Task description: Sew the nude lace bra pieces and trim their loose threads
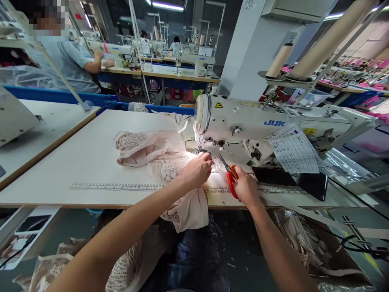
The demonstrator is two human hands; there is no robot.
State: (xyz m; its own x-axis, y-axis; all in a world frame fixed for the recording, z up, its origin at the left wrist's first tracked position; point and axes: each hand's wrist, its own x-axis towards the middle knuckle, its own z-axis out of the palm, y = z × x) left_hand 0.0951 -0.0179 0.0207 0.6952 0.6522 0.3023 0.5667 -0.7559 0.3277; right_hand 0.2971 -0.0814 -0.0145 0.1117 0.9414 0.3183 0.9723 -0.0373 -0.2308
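Gripping scissors (pixel 230 182) in right hand (pixel 246 187), left hand (pixel 198 169) curled, hold unclear, box (pixel 345 253) of strips (pixel 299 239)

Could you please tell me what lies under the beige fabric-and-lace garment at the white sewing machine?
The flat white tabletop; its black printed ruler scale shows on both sides. The stretch between is covered by the garment and bare left forearm.

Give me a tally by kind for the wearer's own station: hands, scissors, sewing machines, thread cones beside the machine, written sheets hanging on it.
Hands: 2 (left hand, right hand)
Scissors: 1
Sewing machine: 1
Thread cones: 2 (smaller cone, larger cone)
Written sheet: 1
Total: 7
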